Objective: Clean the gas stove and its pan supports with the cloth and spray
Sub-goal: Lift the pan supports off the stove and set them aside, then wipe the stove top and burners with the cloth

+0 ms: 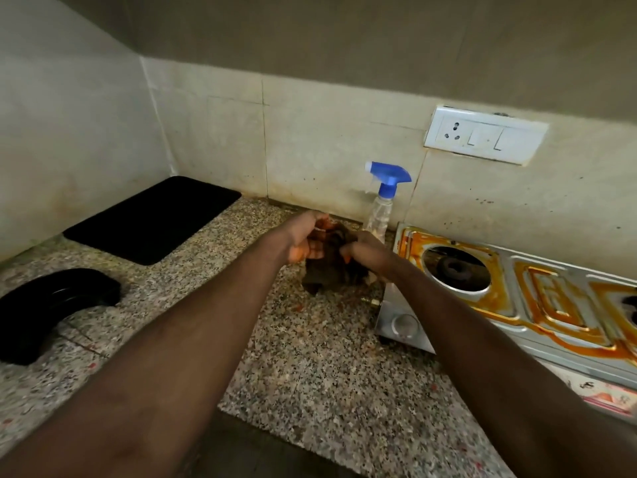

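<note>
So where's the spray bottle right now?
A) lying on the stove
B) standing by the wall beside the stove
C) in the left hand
B: the spray bottle stands upright at the wall beside the gas stove, while the left hand and right hand both grip the cloth.

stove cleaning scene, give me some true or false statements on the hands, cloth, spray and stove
1. The left hand and right hand both grip the dark cloth. True.
2. The spray bottle lies on its side on the stove. False: it stands upright by the wall, left of the stove.
3. Orange residue streaks the stove top. True.
4. A pot sits on the fully visible burner. False: that burner is bare.
5. The cloth is held over the stove. False: it is over the countertop, left of the stove.
</note>
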